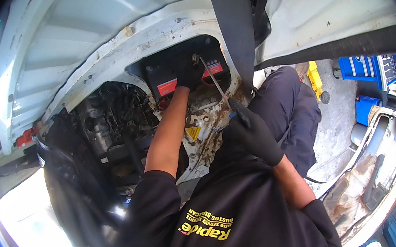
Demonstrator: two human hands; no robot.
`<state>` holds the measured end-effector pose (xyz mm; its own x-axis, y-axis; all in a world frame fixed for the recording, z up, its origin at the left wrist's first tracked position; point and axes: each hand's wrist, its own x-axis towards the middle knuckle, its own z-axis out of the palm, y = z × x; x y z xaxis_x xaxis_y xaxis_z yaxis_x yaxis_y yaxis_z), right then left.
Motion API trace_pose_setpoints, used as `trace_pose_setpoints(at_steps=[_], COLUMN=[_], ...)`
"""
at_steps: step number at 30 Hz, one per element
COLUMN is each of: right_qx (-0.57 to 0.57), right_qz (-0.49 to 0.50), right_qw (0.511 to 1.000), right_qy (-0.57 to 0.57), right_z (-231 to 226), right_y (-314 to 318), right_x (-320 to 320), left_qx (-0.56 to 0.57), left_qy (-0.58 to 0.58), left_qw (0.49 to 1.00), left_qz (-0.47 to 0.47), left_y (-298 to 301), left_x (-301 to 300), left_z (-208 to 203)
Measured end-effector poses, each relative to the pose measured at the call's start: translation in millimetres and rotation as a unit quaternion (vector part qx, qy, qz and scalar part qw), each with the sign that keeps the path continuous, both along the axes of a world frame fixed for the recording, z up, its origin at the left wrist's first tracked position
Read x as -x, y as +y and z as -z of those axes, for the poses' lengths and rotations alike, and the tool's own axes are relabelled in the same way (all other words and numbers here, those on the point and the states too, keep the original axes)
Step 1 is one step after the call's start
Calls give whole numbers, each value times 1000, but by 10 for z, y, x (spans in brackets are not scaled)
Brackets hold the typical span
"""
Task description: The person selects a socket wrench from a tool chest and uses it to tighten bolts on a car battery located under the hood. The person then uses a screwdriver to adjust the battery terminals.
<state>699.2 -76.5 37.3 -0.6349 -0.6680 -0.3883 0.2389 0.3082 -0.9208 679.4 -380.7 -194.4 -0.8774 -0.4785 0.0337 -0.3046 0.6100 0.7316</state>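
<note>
A black car battery (155, 69) with red label strips sits inside an opening in the white, rusty body panel (209, 117). My right hand (254, 134), in a black glove, is closed around the near end of a long thin metal wrench (216, 82). The wrench slants up and left, and its rounded head lies at the battery's upper part. My left hand (189, 73), also gloved in black, reaches into the opening in front of the battery, close to the wrench head. Its fingers blend into the dark casing and cannot be made out.
Engine parts (109, 116) fill the opening left of the battery. A black strap-like panel (233, 26) hangs down at its right. On the right stand a blue tool cabinet (360, 67), a yellow tool (315, 80) on the floor and an open, stained door (357, 190).
</note>
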Motion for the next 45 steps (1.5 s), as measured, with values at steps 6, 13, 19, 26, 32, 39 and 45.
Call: trace_pose_setpoints(at_steps=[6,13,19,26,32,39,45], right_qx=[3,41,56,58,30,6,22], right_qz=[-37,-45,-61,-32,-99,-116,-159], right_qw=[999,997,990,993,994,987,984], right_qy=[-32,-57,-118,-99,35,-109,78], right_z=[55,-99,-3,214,399,591,572], right_y=[-20,-40,-204,-292,-247,-162,191], right_x=[158,366,527,402,599,820,653], left_qx=[-10,2,27,292,241,207,-119], left_qy=[81,89,29,147,68,70,112], left_qw=[997,996,999,940,963,976,983], left_qz=[-8,1,-21,-101,-95,-22,82], left_y=[203,190,117,337,407,390,34], left_x=[-9,-10,46,95,45,51,-71], left_z=[-21,-76,-245,-300,-124,-290,361])
